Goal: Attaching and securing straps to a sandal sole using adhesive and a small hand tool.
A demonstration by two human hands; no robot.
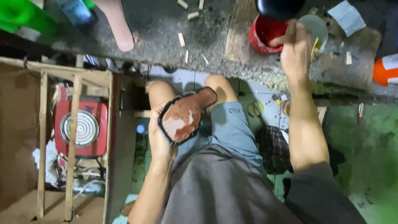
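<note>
Hands split the work: left hand (162, 137) grips the brown shoe sole (185, 116) face-up, right hand (295, 46) closed on a brush (314, 45) at the red glue tin (265, 34).

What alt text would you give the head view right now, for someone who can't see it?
Seen from above, a seated person's left hand holds a brown shoe-shaped piece with a black edge over their lap, while the right hand reaches to a red pot on a rough grey bench. A red hotplate sits lower left, behind a wooden frame.
</note>
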